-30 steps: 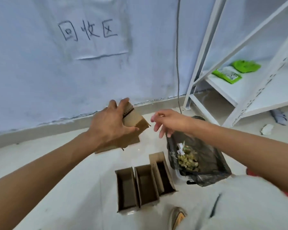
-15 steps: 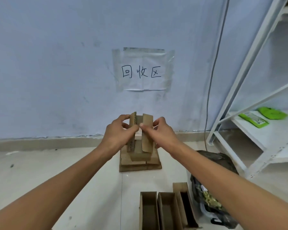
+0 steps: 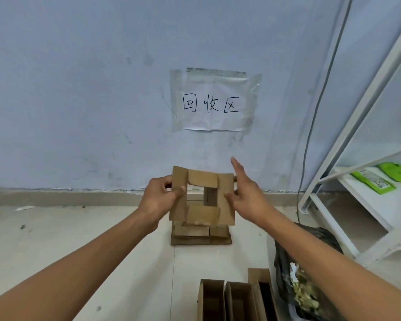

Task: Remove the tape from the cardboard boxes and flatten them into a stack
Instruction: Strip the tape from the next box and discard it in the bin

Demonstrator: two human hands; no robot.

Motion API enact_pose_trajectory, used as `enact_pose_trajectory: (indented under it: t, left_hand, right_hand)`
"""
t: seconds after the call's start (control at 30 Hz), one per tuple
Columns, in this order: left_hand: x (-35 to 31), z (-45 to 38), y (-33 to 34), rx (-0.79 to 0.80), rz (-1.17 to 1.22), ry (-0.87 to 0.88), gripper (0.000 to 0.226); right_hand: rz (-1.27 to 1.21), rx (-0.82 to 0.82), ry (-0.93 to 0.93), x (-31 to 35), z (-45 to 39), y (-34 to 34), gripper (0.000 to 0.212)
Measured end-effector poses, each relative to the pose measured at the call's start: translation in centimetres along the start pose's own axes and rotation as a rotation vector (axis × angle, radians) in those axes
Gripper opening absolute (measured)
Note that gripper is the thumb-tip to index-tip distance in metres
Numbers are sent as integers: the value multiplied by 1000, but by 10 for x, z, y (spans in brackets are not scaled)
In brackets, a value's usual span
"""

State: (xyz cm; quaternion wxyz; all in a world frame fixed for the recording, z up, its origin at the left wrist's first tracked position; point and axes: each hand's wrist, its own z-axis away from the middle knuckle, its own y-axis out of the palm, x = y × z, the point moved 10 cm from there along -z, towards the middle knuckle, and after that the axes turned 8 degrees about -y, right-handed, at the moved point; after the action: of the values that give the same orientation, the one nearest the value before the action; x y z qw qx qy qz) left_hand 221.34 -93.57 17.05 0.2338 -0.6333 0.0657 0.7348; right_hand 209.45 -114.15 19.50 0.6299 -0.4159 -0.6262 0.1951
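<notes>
Box (image 3: pixel 203 197) is in the air, in front of the wall and directly above the flat stack (image 3: pixel 201 235) on the floor. All four end flaps are splayed outward, so you look straight through the square opening. Probably opened like that so the tube can collapse flat.

Left hand (image 3: pixel 159 197) pinches the left flap, thumb on the near face, fingers behind. Right hand (image 3: pixel 245 193) has straight, spread fingers, index pointing up, with the palm side against the right flap: a push or steadying contact, not a grasp. No tape visible on it from here.

Half a second ago both hands pinched the box near its middle, with the flaps folded up narrow. Now the flaps are spread wide and the right hand has let go of its pinch.

Three open boxes (image 3: pixel 235 300) stand in a row at the bottom, just beside a black bag (image 3: pixel 310 246). Those look unflattened.
</notes>
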Motion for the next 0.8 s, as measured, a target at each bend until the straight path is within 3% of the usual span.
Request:
enact_pose_trajectory:
  t: [0.07, 0.1, 0.23, 0.33, 0.47, 0.53, 0.67, 0.8]
  left_hand:
    - [0, 2, 13, 21, -81, 33, 16]
    - [0, 3, 20, 33, -108, 46, 17]
    - [-2, 7, 37, 56, -185, 61, 18]
    - [-2, 5, 38, 28, -256, 47, 15]
    - [8, 3, 35, -5, -389, -22, 12]
    - [16, 6, 34, 1, -406, -93, 21]
    - [34, 11, 45, 120, -275, -269, 20]
    - [43, 17, 55, 235, -145, -361, 28]
  right_hand:
    - [454, -20, -192, 18, 0, 8, 91]
    - [565, -30, -259, 26, 0, 12, 85]
    - [715, -26, -242, 29, -4, 14, 54]
    - [572, -116, -191, 23, -3, -1, 20]
    - [447, -182, -123, 8, -2, -15, 41]
    - [353, -180, -81, -1, -1, -15, 45]
    - [186, -153, -42, -11, 0, -20, 34]
    - [-199, -220, 81, -35, 2, -36, 30]
